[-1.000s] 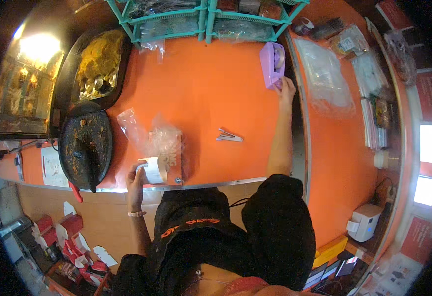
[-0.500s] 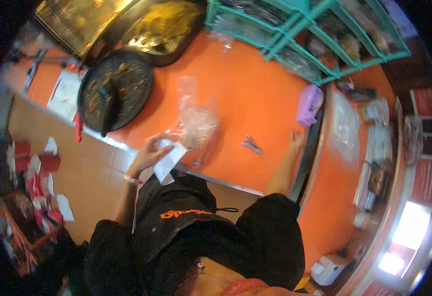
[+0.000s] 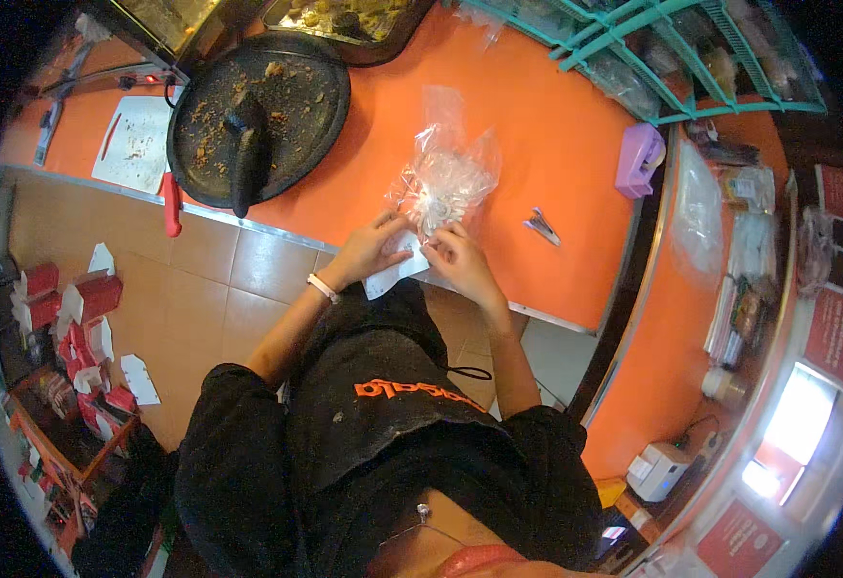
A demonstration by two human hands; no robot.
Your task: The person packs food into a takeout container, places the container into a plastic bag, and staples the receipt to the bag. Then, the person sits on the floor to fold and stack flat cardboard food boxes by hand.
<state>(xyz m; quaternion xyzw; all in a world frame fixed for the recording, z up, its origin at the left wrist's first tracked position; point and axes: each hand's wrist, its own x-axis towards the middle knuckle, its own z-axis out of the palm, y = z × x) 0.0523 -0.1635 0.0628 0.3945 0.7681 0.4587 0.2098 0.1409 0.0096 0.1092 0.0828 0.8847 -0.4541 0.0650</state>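
A clear plastic bag [image 3: 452,180], its contents hard to make out, lies on the orange counter in front of me. The bag's gathered near end meets a white slip of paper [image 3: 392,275] between my hands. My left hand [image 3: 368,252] pinches the slip from the left. On the other side, my right hand [image 3: 465,265] has thumb and fingers drawn together where slip and bag meet; what lies between the fingertips is too small to tell. To the right rest a small stapler-like tool [image 3: 543,227] and a purple tape dispenser [image 3: 639,162].
On the left stand a large dark stone mortar [image 3: 291,144] with a pestle [image 3: 244,154], a white cutting board [image 3: 137,144] and a red-handled knife [image 3: 172,207]. Teal baskets [image 3: 623,43] and a metal food tray [image 3: 383,43] line the back. A side counter [image 3: 623,385] runs along my right.
My right hand has come from beside the tape dispenser to the slip and bag. My left hand remains on the slip. The whole view has shifted, so the counter things appear further right.
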